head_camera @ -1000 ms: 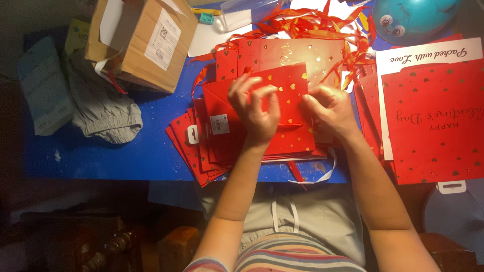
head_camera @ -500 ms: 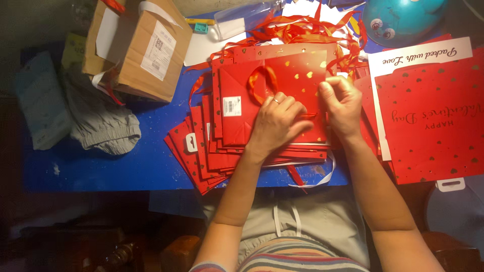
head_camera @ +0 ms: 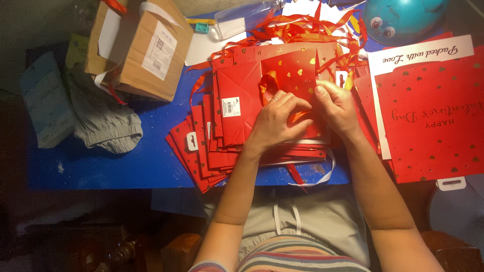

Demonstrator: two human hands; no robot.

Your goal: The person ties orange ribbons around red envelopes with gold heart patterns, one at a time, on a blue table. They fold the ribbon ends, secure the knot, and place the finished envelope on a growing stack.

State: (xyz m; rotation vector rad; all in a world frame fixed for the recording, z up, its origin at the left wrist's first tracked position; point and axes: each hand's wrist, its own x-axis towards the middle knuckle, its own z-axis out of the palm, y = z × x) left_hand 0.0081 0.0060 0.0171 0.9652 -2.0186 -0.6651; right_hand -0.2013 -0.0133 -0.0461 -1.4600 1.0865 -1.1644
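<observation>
A flat red gift bag (head_camera: 242, 93) with gold hearts and a white tag lies on top of a fanned stack of similar red bags (head_camera: 201, 151) on the blue table (head_camera: 126, 161). My left hand (head_camera: 276, 118) presses on the top bag, its fingers pinching an orange ribbon handle (head_camera: 267, 83). My right hand (head_camera: 337, 107) grips the same ribbon beside it, thumb and fingers closed near the bag's upper edge. Both hands touch each other over the bag's middle.
A cardboard box (head_camera: 136, 48) stands at the back left, with grey cloth (head_camera: 103, 123) beside it. Loose orange ribbons (head_camera: 302, 27) lie behind the stack. Larger red bags (head_camera: 433, 121) lie at right, and a teal ball (head_camera: 403, 17) sits at the back right.
The small red piece held up a second ago is down. Both hands have lowered onto the top bag and closed on its ribbon handle, shifting slightly to the right.
</observation>
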